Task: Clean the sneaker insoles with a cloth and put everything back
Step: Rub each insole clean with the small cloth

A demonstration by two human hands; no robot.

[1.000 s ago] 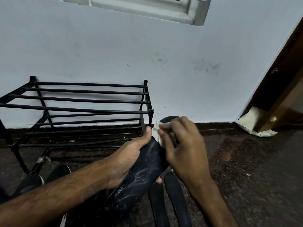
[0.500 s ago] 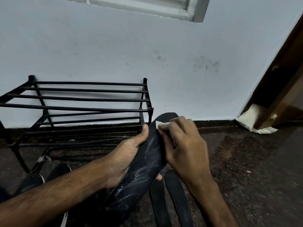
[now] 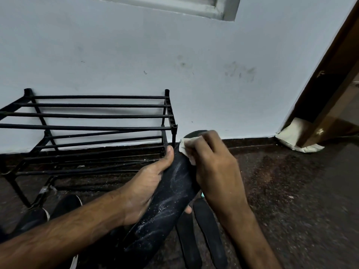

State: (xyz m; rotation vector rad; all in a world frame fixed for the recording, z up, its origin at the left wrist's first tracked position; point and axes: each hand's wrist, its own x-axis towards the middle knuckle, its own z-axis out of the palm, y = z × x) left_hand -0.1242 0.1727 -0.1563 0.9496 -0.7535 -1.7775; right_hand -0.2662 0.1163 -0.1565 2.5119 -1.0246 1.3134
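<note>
Left hand grips a dusty insole above the floor; right hand pinches a cloth against its far end. Roughly midway, by my judgement: white specks cover the insole, two strips lie beneath, and sneakers, cut off, sit outside the rack. The cloth is mostly hidden.

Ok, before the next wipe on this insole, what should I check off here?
1. Left hand grips the insole around its middle: ok.
2. Right hand holds the cloth against the insole's far end: ok.
3. Insole top wiped clean: not ok, white specks cover the middle and near part.
4. Insole underside clean: cannot tell, hidden.
5. Sneakers at hand for refitting: ok, on the floor by the rack.
</note>
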